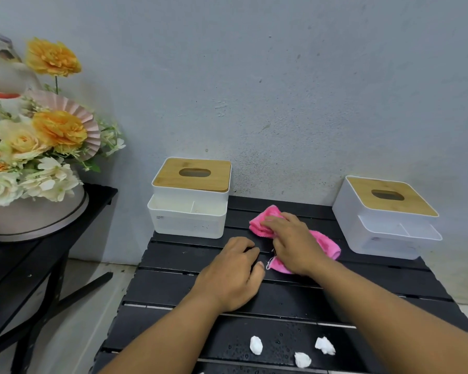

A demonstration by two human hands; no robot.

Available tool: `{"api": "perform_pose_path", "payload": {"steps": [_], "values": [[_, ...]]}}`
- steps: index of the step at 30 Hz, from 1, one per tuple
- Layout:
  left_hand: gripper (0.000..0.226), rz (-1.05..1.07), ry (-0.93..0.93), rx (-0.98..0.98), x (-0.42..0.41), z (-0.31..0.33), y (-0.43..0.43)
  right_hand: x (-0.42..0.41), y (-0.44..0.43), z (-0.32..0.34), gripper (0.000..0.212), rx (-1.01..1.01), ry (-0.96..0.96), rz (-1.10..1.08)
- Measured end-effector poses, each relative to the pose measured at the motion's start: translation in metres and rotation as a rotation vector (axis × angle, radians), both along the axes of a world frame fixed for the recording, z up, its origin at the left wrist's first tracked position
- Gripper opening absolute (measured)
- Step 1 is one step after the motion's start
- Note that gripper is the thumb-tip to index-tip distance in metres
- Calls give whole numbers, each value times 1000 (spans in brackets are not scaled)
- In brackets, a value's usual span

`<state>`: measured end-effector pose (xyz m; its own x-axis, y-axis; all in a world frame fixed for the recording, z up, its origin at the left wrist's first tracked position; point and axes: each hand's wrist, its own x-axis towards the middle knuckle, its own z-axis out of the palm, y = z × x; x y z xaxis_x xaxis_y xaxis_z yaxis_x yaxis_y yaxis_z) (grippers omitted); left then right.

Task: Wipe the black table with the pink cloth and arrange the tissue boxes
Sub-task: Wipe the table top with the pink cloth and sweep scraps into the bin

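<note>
A black slatted table [173, 290] fills the lower middle of the head view, with water drops near its front. The pink cloth [327, 242] lies crumpled near the back centre, and my right hand [292, 241] rests on top of it, fingers curled over its left part. My left hand [233, 273] lies on the bare slats just left of the cloth, fingers bent, holding nothing. One white tissue box with a wooden lid [191, 197] stands at the back left corner. A second tissue box [387, 217] stands at the back right, turned at an angle.
Three crumpled white tissue balls [256, 344] lie near the table's front edge. A second black table [19, 260] on the left carries a large pot of yellow and cream flowers [35, 147]. A grey wall rises directly behind both tables.
</note>
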<state>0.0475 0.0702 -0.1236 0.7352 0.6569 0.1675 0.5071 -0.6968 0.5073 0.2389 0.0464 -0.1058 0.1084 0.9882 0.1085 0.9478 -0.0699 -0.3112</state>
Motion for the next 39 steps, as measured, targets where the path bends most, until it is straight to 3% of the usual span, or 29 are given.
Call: {"api": "perform_pose_path", "payload": {"steps": [8,13,17,20,24,28,36,39], "values": [[50,-1,0,21,2,-2,0,-11,85,-6,52,4,-10,-37],[51,-12,5,11,0,-5,3,1,53,-5,49,-2,101,124],[52,-13,3,7,1,-5,3,18,19,-6,45,48,201,119],[52,-6,5,11,0,-8,3,24,17,-5,45,80,154,60],[52,6,-4,21,1,-9,4,19,52,-6,50,56,55,-178],[51,5,-18,38,1,-11,5,9,77,-12,53,21,15,-243],[51,-23,-15,49,0,-9,6,4,28,-7,48,11,89,21],[55,-26,-17,49,0,-9,6,7,23,-7,47,50,61,-44]]}}
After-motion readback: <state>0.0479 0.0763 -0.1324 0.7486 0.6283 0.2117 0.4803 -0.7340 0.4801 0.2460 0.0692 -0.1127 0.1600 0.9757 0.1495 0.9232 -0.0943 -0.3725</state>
